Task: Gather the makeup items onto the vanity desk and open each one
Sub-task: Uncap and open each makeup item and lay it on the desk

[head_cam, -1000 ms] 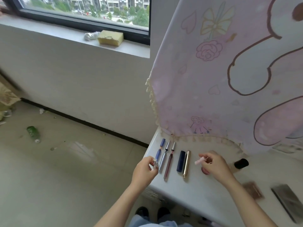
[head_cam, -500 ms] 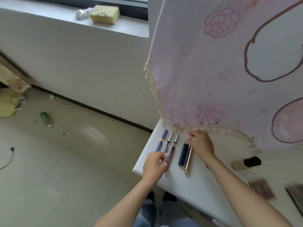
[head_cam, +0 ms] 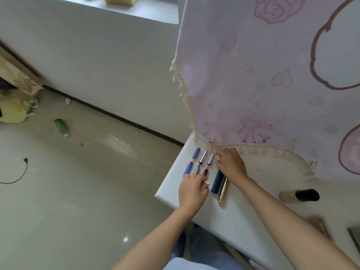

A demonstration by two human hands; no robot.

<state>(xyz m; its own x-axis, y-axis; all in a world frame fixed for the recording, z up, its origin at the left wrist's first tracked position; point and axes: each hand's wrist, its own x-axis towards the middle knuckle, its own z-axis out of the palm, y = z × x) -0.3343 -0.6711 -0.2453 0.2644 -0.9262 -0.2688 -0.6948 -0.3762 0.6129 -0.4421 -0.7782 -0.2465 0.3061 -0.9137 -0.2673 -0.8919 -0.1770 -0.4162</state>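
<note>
Pinching small clear tube in left hand, right hand curled beside silver cap, its grasp unreadable, over vanity desk

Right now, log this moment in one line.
left hand: holds small tube | right hand: curled beside silver cap, grip unclear | navy tube, gold tube: side by side | bottle: lying on desk
</note>
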